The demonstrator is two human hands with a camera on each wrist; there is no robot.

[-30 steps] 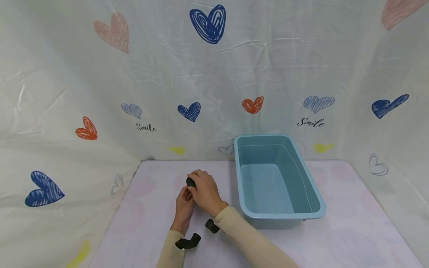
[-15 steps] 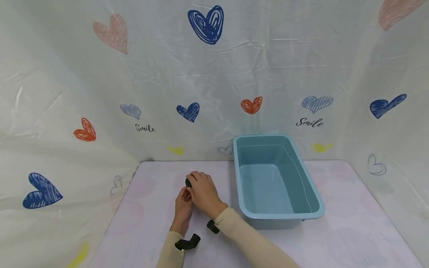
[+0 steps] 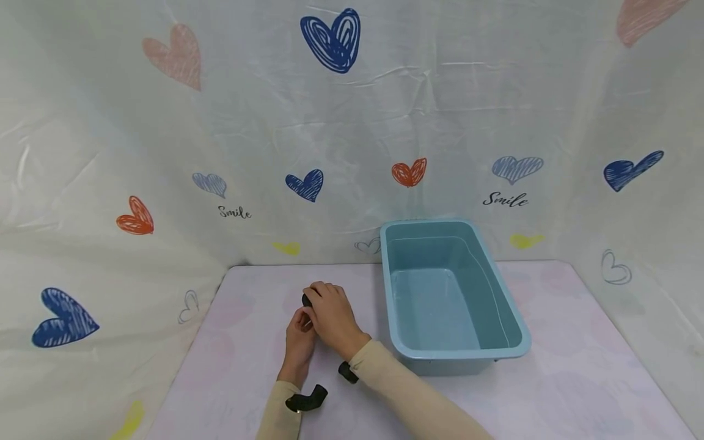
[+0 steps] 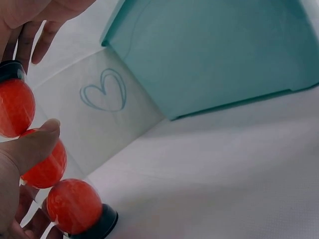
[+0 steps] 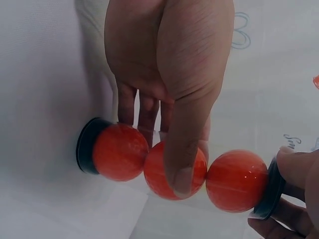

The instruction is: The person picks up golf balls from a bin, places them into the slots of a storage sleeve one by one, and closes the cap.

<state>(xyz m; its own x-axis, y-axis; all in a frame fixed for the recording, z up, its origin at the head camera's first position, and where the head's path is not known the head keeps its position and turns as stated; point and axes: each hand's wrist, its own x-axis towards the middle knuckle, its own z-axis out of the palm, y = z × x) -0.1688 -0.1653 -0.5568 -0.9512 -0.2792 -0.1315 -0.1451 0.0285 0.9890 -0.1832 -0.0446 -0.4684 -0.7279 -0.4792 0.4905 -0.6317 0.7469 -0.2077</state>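
Observation:
A clear tube with three red-orange balls (image 5: 237, 180) in a row and a dark cap at each end stands between the two hands. My left hand (image 3: 299, 346) grips the tube at its middle, the thumb lying across the central ball (image 4: 56, 167) in the left wrist view. Around the upper cap (image 5: 271, 191), thumb and fingers of my right hand (image 3: 334, 318) hold on in the right wrist view. The lower cap (image 4: 102, 224) is untouched. From the head view only a bit of dark cap (image 3: 307, 300) shows; the hands hide the balls.
A light blue plastic basin (image 3: 525, 348) stands on the table (image 3: 236, 330) to the right of the hands. Behind the table hangs a white curtain (image 3: 352, 134) printed with hearts. Black wrist devices (image 3: 307, 399) sit at both beige sleeves.
Both hands stay at nearly the same place. Fingers of the right hand cover slightly more of the dark cap than a second ago. The head view has shifted slightly.

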